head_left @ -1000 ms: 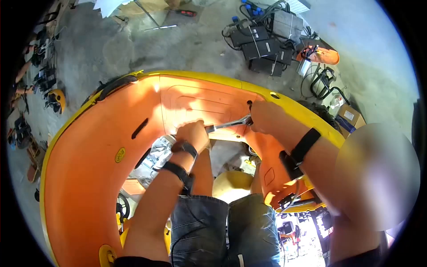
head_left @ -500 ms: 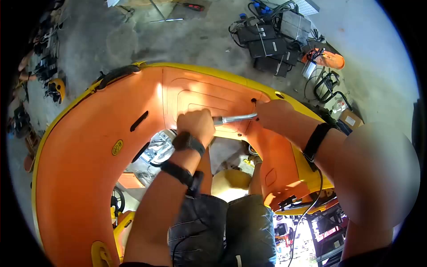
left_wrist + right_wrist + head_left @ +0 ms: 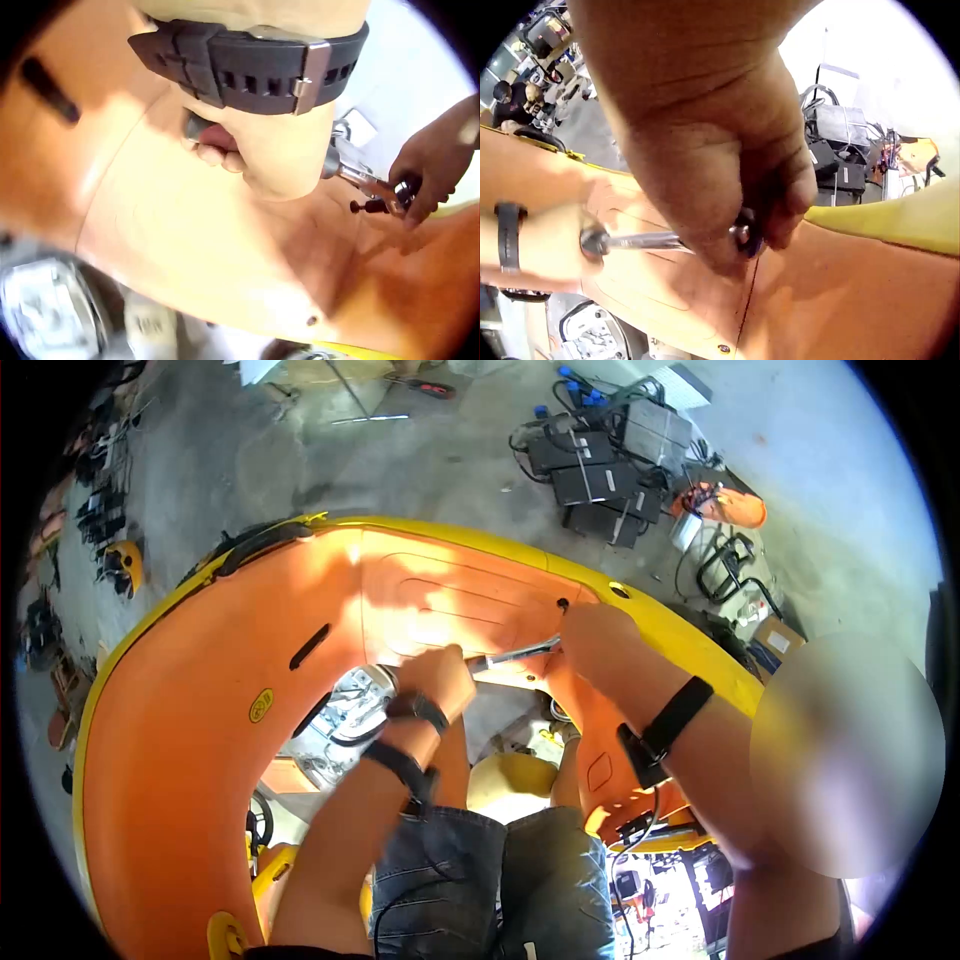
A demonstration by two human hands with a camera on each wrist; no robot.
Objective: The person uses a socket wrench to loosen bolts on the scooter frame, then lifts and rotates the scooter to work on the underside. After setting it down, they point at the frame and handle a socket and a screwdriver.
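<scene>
Wrench (image 3: 523, 653) slants from the left hand (image 3: 436, 680), its fingers curled round the handle (image 3: 330, 163), to the right hand (image 3: 599, 638), its fingers pinching the head (image 3: 405, 193) nearer the yellow rim (image 3: 688, 645).

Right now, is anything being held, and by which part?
Yes, a ratchet-like metal tool: the left hand grips its handle, and the right hand grips its head end.

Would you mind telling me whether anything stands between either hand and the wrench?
Nothing visible does. The left hand grips the handle of the wrench directly, and the right hand has its fingers curled round the head end. Between the hands, only the wrench's metal shaft shows.
</scene>
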